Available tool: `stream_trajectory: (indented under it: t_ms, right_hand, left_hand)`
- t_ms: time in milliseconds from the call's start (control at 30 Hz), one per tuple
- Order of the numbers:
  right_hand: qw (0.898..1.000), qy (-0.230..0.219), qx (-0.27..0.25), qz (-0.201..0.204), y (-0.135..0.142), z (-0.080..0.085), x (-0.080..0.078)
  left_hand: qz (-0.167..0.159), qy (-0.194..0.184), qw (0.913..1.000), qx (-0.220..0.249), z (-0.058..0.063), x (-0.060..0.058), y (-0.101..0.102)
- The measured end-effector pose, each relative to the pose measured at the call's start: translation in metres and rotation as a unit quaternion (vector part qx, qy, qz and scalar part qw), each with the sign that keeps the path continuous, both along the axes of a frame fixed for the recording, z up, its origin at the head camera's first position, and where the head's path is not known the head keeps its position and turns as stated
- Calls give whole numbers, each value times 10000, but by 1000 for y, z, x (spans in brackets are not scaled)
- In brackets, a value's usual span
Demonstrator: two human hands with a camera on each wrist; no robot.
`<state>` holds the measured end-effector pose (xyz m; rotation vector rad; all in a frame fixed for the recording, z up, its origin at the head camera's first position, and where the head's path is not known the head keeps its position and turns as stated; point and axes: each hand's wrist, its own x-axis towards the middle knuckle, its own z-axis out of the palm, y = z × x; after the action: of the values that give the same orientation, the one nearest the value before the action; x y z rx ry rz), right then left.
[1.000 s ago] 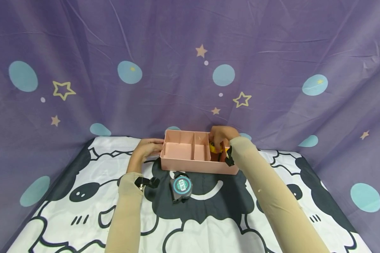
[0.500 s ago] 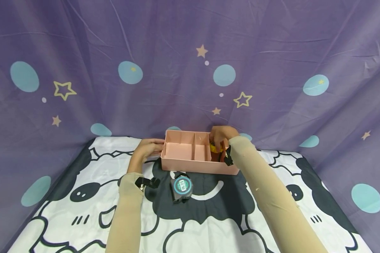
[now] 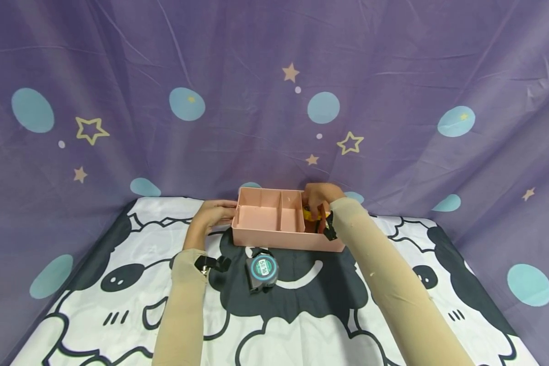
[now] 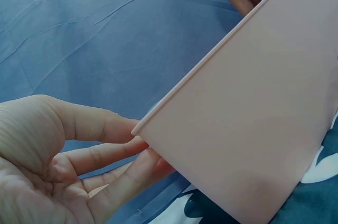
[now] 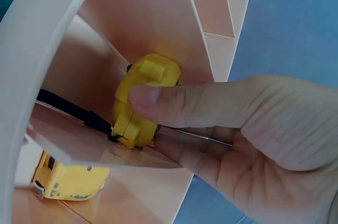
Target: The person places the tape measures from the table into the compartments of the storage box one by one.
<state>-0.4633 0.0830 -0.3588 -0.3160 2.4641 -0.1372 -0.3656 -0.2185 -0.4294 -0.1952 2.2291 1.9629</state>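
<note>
A pink divided box (image 3: 288,240) stands at the back of the cloth-covered table. My left hand (image 3: 212,216) touches its left end; in the left wrist view, the fingers meet the box's corner edge, with some tips hidden behind it. My right hand (image 3: 320,195) reaches down into the box's right part. There, thumb and fingers pinch a yellow tape measure (image 5: 149,100) with a black strap (image 5: 74,112). It sits in a compartment, close to the divider wall. A second yellow tape measure (image 5: 74,180) lies beyond another divider. In front of the box rests a grey tape measure (image 3: 262,272) with a teal label.
The box's left and middle compartments show bare bottoms. A purple curtain (image 3: 256,101) with stars and dots hangs directly behind the box. The table cloth (image 3: 302,335) is printed with black-and-white cartoon figures.
Almost nothing differs: the right hand shifts very slightly with the yellow tape measure inside the compartment. The left hand, the box and the grey tape measure stay in place.
</note>
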Motion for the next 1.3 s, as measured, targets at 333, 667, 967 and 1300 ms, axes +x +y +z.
stream_trajectory:
  t_ms: [333, 667, 967, 1300]
  right_hand:
    - [10000, 14, 10, 14, 0, -2, 0]
    - [9991, -140, -366, -141, 2, -4, 3]
    - [9976, -348, -429, -410, 0, -3, 4]
    - [9993, 306, -202, 76, -3, -10, 6]
  left_hand:
    - [66, 18, 9997, -254, 2, 0, 3]
    - [14, 22, 9990, -439, 6, 2, 3]
    - [21, 14, 9990, -447, 5, 1, 2]
    - [4, 49, 9993, -374, 4, 1, 3]
